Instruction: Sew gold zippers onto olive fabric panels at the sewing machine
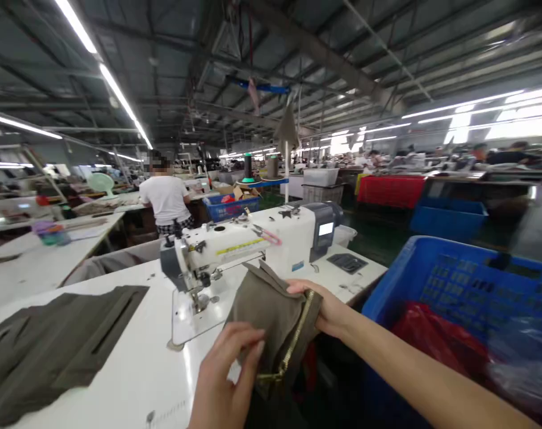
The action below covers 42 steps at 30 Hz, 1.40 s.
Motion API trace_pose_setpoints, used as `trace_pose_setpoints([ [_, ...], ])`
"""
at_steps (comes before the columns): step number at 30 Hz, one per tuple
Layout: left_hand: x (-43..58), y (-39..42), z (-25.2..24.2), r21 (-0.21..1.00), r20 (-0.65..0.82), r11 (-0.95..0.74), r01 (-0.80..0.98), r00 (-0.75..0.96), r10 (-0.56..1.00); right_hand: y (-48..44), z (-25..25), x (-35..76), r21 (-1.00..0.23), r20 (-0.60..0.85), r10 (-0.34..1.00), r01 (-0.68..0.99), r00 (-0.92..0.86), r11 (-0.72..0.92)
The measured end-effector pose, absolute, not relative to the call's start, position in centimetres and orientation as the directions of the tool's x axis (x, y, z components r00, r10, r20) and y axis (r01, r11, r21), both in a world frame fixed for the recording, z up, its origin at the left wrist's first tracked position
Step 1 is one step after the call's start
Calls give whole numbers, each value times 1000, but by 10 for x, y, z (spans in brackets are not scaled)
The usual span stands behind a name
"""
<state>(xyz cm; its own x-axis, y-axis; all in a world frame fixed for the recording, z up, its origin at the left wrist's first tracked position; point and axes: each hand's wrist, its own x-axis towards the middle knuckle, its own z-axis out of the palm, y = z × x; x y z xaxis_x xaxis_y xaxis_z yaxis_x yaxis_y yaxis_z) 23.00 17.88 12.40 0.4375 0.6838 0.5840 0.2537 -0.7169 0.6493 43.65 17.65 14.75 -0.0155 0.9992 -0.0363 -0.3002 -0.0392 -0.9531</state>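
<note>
An olive-brown fabric piece [262,304] with a gold metal zipper [300,328] hangs in front of me at the table's front edge. My right hand [320,307] grips its upper right edge beside the zipper, thumb on top. On the near side, my left hand [230,366] is closed, thumb and fingers pinched at the cloth's left part; the fingertips are slightly blurred. Just beyond the cloth stands a white sewing machine [275,238], its needle area to the left of the fabric. Pink-handled thread snips [267,235] lie on the machine's arm.
More olive fabric pieces [65,339] lie on the white table [141,369] at left. A large blue crate [432,256] with red and clear plastic inside stands close on my right. Thread cones [248,168] stand behind the machine. A person in a white shirt [164,196] works beyond.
</note>
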Motion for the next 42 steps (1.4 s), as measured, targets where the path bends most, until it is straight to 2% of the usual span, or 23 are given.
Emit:
trace_pose_setpoints([
  [5,211,173,135,649,602,-715,260,399,692,181,143,389,-890,-20,982,-445,-186,-102],
  [9,199,166,131,639,602,-700,319,360,713,188,141,366,-850,-34,971,-504,-236,-153],
  [12,196,166,126,568,624,-717,403,357,695,190,137,352,-835,-47,977,-528,-207,-152],
  [15,193,166,120,444,678,-752,487,366,637,188,134,339,-833,-64,987,-538,-145,-133],
  [18,189,164,117,367,733,-777,512,355,580,183,134,332,-837,-69,993,-536,-98,-111],
  [19,186,164,118,396,736,-776,491,336,588,182,134,331,-843,-56,995,-530,-84,-92],
  [21,181,165,122,555,687,-723,411,264,677,181,134,333,-915,1,1000,-404,-25,-9],
  [24,172,170,126,820,473,-511,256,199,858,188,123,340,-994,80,995,-68,63,84],
  [26,168,176,125,905,350,-388,172,215,912,195,111,343,-998,56,996,29,67,54],
  [31,167,187,114,970,240,-244,-5,204,949,208,91,340,-999,-35,999,16,-28,-34],
  [34,164,195,106,971,235,-239,10,148,961,210,96,345,-1000,-15,1000,-19,-6,-15],
  [36,157,205,96,975,211,-216,51,94,973,214,98,351,-995,69,994,79,82,63],
  [39,144,223,72,986,60,-66,153,46,997,227,87,356,-932,189,964,343,186,117],
  [42,126,233,54,960,16,-27,278,42,999,246,64,350,-895,178,966,438,187,80],
])
